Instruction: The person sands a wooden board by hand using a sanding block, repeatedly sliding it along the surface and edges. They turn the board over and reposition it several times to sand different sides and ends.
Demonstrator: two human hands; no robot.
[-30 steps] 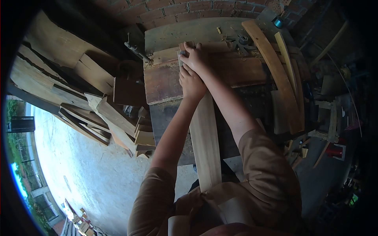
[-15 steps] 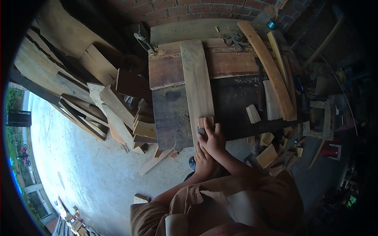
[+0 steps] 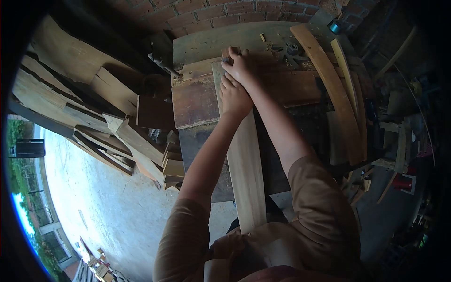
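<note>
A long pale plank [image 3: 249,169] lies lengthwise over the dark workbench [image 3: 202,143] and reaches back toward my body. At its far end, my right hand [image 3: 240,68] is closed on a small wooden block tool [image 3: 225,52] with a dark piece at its top. Just behind, my left hand [image 3: 236,99] lies low over the plank, fingers stretched forward against my right hand. Whatever is under the left palm is hidden. Both arms are extended forward.
Curved boards [image 3: 331,89] lie on the bench's right side. A metal clamp [image 3: 162,63] is at the back left, near a dark metal part [image 3: 292,52]. Stacked planks [image 3: 117,89] lean at left. A brick wall [image 3: 221,16] stands behind.
Both hands and the block tool have moved forward along the plank from its near part to its far end. My arms have stretched out, and the plank now extends closer to my body.
</note>
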